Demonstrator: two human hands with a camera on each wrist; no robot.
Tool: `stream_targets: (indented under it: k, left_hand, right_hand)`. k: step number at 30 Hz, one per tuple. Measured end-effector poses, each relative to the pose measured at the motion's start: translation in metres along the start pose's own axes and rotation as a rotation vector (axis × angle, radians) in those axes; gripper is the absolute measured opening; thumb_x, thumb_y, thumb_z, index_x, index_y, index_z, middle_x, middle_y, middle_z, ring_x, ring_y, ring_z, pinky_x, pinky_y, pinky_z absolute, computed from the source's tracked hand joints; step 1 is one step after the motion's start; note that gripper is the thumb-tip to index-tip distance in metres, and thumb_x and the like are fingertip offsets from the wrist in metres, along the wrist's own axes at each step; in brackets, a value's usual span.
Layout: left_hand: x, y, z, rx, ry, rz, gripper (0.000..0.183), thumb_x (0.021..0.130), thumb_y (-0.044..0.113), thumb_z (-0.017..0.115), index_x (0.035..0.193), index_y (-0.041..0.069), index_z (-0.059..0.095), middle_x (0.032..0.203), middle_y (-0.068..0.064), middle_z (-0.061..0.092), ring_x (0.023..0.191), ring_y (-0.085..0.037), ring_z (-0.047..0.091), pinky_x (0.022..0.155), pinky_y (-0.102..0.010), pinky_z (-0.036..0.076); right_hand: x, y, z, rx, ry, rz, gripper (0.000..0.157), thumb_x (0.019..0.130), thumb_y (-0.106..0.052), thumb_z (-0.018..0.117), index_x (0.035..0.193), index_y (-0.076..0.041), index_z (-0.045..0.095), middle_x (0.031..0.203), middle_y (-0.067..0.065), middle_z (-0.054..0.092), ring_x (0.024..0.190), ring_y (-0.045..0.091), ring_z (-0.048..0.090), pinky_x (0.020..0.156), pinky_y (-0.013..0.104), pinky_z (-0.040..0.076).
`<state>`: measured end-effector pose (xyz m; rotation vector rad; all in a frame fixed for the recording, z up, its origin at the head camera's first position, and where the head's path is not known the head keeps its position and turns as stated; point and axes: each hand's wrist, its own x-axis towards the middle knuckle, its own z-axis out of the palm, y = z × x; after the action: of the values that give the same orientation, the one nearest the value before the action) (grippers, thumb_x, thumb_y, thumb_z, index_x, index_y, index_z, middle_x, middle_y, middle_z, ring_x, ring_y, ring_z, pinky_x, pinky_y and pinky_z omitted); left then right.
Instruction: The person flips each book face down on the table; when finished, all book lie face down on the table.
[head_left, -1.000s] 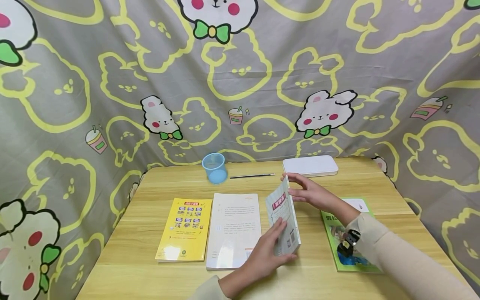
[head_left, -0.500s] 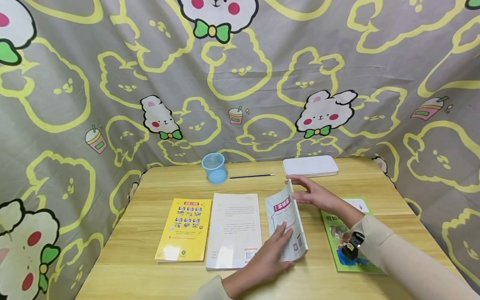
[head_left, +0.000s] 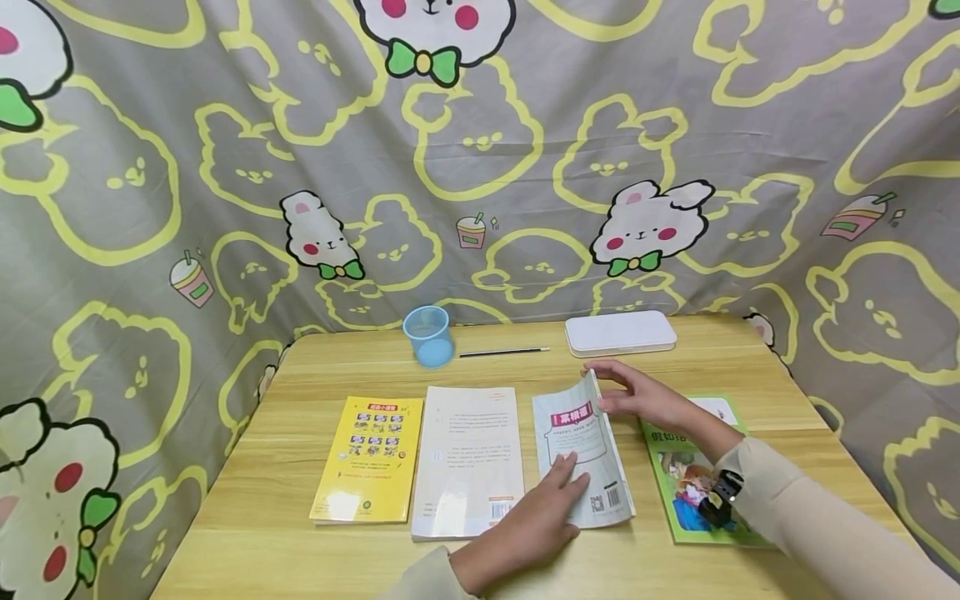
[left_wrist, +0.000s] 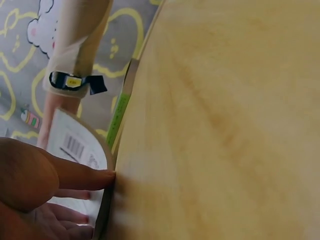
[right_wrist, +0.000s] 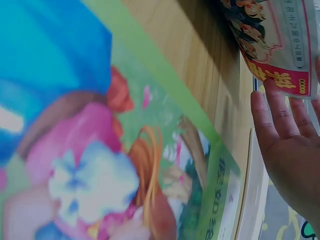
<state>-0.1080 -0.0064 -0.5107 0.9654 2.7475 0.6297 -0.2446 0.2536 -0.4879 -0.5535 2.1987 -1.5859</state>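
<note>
A pale green-grey paperback book [head_left: 576, 429] lies at the middle right of the table, its right side lifted and curved. My right hand [head_left: 637, 398] holds it by the raised upper right corner. In the right wrist view, that hand's fingers lie against the book's colourful front cover [right_wrist: 280, 45]. The left hand [head_left: 540, 518] rests on the lower left of the back cover with fairly straight fingers. Its thumb [left_wrist: 85, 172] touches the near edge in the left wrist view. Under the right forearm lies a green picture book [head_left: 693, 483], partly hidden by the sleeve and wrist strap.
Left of the held book lie a white book [head_left: 467, 458] and a yellow book [head_left: 367, 458], side by side. Along the back stand a blue cup [head_left: 430, 337], a pencil [head_left: 504, 352] and a white flat case [head_left: 621, 332]. A patterned curtain [head_left: 480, 167] hangs behind the table.
The book has tipped down from nearly upright, its right edge moving right and lower. The right hand has gone right and down with it; the left hand has shifted slightly right.
</note>
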Motion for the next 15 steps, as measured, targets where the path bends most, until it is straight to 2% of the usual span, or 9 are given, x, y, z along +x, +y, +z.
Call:
stream_targets:
  k: [4, 8, 15]
  left_hand:
    - [0.000, 0.001, -0.002, 0.031, -0.016, 0.004, 0.068, 0.088, 0.015, 0.079, 0.151, 0.008, 0.053, 0.167, -0.014, 0.032, 0.154, -0.031, 0.030, 0.122, -0.038, 0.034]
    - [0.000, 0.002, -0.003, 0.054, -0.032, 0.004, 0.063, 0.090, 0.017, 0.078, 0.148, 0.007, 0.056, 0.166, -0.014, 0.034, 0.154, -0.031, 0.030, 0.122, -0.037, 0.034]
    - [0.001, 0.002, -0.003, 0.071, -0.037, 0.007, 0.061, 0.091, 0.018, 0.077, 0.148, 0.007, 0.057, 0.166, -0.013, 0.034, 0.154, -0.030, 0.030, 0.122, -0.036, 0.034]
  right_hand:
    - [-0.003, 0.002, -0.004, -0.043, -0.002, 0.029, 0.069, 0.100, -0.023, 0.070, 0.159, -0.015, 0.036, 0.165, 0.022, 0.032, 0.145, 0.048, 0.039, 0.111, 0.048, 0.047]
    - [-0.006, 0.003, -0.007, -0.090, -0.017, 0.039, 0.072, 0.099, -0.021, 0.071, 0.160, -0.010, 0.034, 0.162, 0.023, 0.036, 0.145, 0.049, 0.040, 0.112, 0.056, 0.046]
    - [-0.010, 0.001, -0.013, -0.348, 0.012, 0.039, 0.074, 0.095, -0.024, 0.075, 0.156, 0.001, 0.041, 0.157, 0.027, 0.042, 0.146, 0.052, 0.035, 0.114, 0.067, 0.036]
